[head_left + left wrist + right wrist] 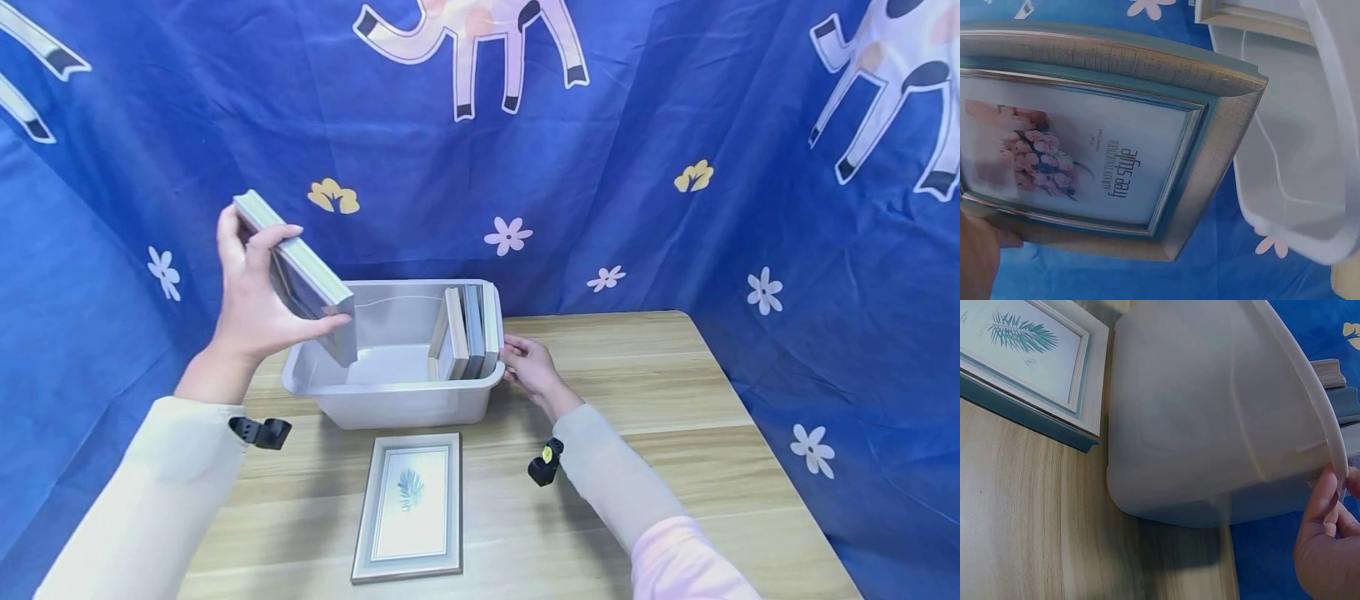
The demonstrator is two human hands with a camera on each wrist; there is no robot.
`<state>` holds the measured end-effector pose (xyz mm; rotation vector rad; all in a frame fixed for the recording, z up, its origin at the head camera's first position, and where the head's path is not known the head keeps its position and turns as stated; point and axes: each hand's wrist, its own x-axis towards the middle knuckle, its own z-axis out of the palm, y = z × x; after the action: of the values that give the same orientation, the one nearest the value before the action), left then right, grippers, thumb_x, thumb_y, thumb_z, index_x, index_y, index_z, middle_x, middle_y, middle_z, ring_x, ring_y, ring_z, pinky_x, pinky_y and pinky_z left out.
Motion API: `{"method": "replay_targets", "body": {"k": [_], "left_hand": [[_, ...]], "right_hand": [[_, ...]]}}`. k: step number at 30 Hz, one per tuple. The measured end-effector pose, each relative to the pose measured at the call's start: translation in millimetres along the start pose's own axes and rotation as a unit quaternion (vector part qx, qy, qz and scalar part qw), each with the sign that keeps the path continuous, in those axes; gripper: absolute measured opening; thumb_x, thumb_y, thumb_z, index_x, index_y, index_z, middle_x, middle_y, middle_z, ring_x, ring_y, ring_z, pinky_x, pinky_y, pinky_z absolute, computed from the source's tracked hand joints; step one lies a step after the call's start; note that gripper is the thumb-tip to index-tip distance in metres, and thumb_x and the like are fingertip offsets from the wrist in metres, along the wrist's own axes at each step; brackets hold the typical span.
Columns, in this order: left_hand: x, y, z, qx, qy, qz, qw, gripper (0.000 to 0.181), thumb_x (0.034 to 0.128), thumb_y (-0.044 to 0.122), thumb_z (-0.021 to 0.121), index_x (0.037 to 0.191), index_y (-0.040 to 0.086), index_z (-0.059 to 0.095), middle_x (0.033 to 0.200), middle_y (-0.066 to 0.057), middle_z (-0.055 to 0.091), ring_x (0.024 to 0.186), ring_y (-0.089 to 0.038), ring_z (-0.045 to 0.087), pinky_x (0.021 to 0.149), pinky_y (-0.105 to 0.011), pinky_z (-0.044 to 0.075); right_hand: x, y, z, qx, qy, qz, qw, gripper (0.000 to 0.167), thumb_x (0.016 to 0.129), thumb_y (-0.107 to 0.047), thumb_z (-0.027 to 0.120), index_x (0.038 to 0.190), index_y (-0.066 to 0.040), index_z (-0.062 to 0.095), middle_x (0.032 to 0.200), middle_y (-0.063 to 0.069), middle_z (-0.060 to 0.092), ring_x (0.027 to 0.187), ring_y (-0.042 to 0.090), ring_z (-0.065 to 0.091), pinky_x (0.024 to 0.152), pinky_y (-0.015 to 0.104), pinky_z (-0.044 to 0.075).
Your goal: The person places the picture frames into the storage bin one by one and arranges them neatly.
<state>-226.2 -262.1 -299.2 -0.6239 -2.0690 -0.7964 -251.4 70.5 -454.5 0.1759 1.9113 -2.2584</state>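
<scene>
My left hand (251,300) grips a picture frame (309,268) by its edges, holding it tilted above the left end of a white plastic bin (405,408). In the left wrist view this picture frame (1204,169) has a beige-gold border with blue-green edges, a rose bouquet print and the words "free style". At the bin's right end, my right hand (534,367) pinches the rim, fingers on one side and thumb on the other, as the right wrist view shows. Several picture frames (453,342) stand on edge inside the bin, against its right wall.
Another picture frame (408,508), with a leaf print, lies face up in front of the bin on the wooden table (637,400). A blue curtain (600,217) with animals and flowers hangs behind and along both sides. Black wrist cameras (545,463) sit on both sleeves.
</scene>
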Motion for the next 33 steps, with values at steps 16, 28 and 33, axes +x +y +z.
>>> {"method": "replay_targets", "body": {"k": [16,28,33], "left_hand": [[-11.5,-11.4,56.6,-0.016,-0.11,-0.072,0.9912,0.107,0.0391,0.036,0.095,0.13,0.02,0.043,0.151,-0.01,0.004,0.134,-0.03,0.019,0.091,-0.068,0.039],[-30.6,-20.2,83.6,-0.014,-0.21,-0.128,0.9692,0.099,0.0499,0.034,0.094,0.131,0.021,0.039,0.15,-0.015,0.001,0.124,-0.044,0.029,0.088,-0.063,0.045],[-38.6,-22.1,91.3,-0.026,-0.245,-0.135,0.9598,0.098,0.0526,0.037,0.093,0.132,0.021,0.038,0.149,-0.016,0.002,0.119,-0.044,0.035,0.084,-0.061,0.049]], "right_hand": [[1.3,1,-1,0.003,0.0,0.001,1.0,0.038,0.093,0.006,0.055,0.13,0.007,0.052,0.091,0.001,0.055,0.066,0.005,0.053,0.049,0.011,0.048],[1.5,1,0,-0.001,-0.002,-0.002,1.0,0.037,0.093,0.006,0.055,0.13,0.007,0.053,0.094,0.004,0.056,0.067,0.005,0.053,0.05,0.012,0.048],[1.0,1,0,0.001,-0.006,-0.002,1.0,0.038,0.093,0.007,0.054,0.131,0.008,0.051,0.093,0.003,0.055,0.067,0.005,0.053,0.05,0.012,0.049]]}}
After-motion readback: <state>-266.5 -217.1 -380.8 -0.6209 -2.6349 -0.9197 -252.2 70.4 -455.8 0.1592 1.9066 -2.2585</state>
